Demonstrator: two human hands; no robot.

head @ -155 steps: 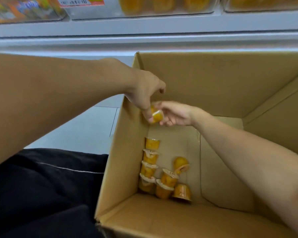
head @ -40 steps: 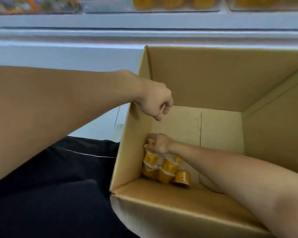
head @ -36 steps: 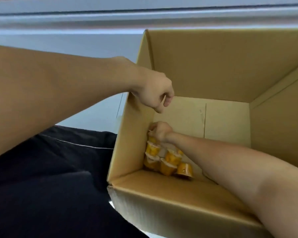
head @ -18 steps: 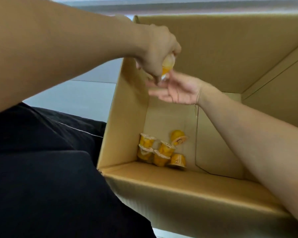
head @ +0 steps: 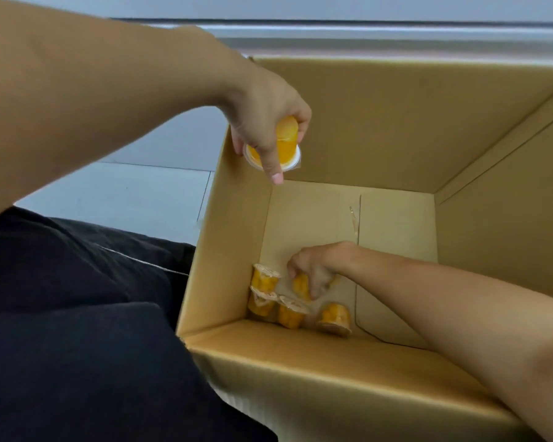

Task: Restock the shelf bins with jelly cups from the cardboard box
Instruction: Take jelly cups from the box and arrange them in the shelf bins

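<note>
Head cam, looking down into open cardboard box (head: 380,129), used as ref for all positions.

L hand (head: 265,113): above box's left wall, near its far-left corner. Grip closed round one jelly cup (head: 286,140), orange, held upside-down w/ wide rim and lid facing down; index finger points downward past the rim. A second cup may sit behind it in the same hand, can't tell.

R hand (head: 313,269): reached deep inside box, down at the floor, near-left area. Grip curled over a jelly cup on the box floor (head: 300,285); fingers wrap it from above, cup mostly hidden, only an orange patch shows. Touching for certain; whether lifted off the floor, can't tell.

Loose cups on box floor, all in near-left corner:
- two against the left wall (head: 264,280), one behind the other, lids tilted up
- one just right of these (head: 290,314), close to the near wall
- one further right (head: 334,317), tipped over, lid toward the near wall
All just beside each other, some touching.

Rest of box floor: bare cardboard, centre seam w/ tape visible.

Outside box, left side: black-clothed leg (head: 77,314) of the person pressed against the left wall; grey tiled floor (head: 141,186) beyond it. Pale shelf edge (head: 364,27) runs beyond the far wall; no bins in view.
</note>
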